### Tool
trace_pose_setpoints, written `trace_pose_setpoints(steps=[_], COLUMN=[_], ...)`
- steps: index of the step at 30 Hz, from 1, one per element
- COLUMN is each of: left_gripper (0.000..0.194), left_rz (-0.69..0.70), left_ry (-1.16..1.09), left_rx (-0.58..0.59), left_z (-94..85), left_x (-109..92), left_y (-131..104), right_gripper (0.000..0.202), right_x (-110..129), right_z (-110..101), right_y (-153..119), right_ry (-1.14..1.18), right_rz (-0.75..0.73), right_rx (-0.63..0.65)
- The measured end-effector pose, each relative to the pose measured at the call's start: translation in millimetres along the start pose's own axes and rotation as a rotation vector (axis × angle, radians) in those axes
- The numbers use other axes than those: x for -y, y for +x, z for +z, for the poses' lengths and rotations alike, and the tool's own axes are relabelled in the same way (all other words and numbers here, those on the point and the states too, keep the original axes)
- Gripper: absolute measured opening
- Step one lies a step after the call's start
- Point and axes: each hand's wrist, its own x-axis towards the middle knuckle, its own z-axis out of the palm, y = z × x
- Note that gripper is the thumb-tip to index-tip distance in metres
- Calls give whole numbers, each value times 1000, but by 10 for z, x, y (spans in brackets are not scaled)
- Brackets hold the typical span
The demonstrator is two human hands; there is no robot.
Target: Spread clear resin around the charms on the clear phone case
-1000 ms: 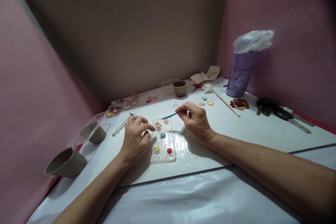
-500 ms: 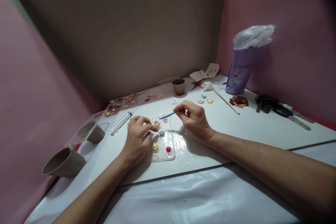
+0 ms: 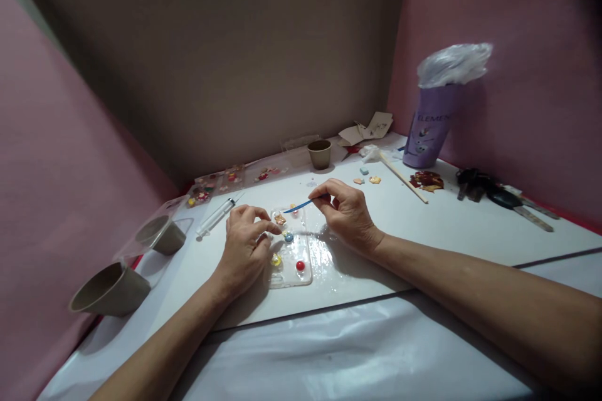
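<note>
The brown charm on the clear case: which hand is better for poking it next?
Right, probably: the right hand pinches the blue tool, whose tip appears close to the brown charm. The left hand, index finger over the clear case, shows no tool.

Case (image 3: 292,252) looks clear plastic, glossy | red dome (image 3: 300,265): shiny, smooth | stick (image 3: 403,178): matt wood | bag (image 3: 452,65): crinkled plastic film

clear case (image 3: 291,276) lies flat, dotted with charms (image 3: 288,237)

Dim lighting noted, with glare on the board (image 3: 404,219), a heavily shaded back wall (image 3: 221,62), blackened upper-right corner and soft fine detail.
</note>
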Motion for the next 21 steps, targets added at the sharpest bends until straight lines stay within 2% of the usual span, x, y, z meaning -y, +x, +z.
trace_pose_setpoints(steps=[21], left_gripper=[33], left_rz=[6], left_ry=[-9], left_rx=[9], left_z=[34], left_x=[13], left_y=[-9], right_gripper=[13], right_x=[-7], right_z=[-4], right_y=[4], right_ry=[-19], right_rz=[5], right_rx=[19])
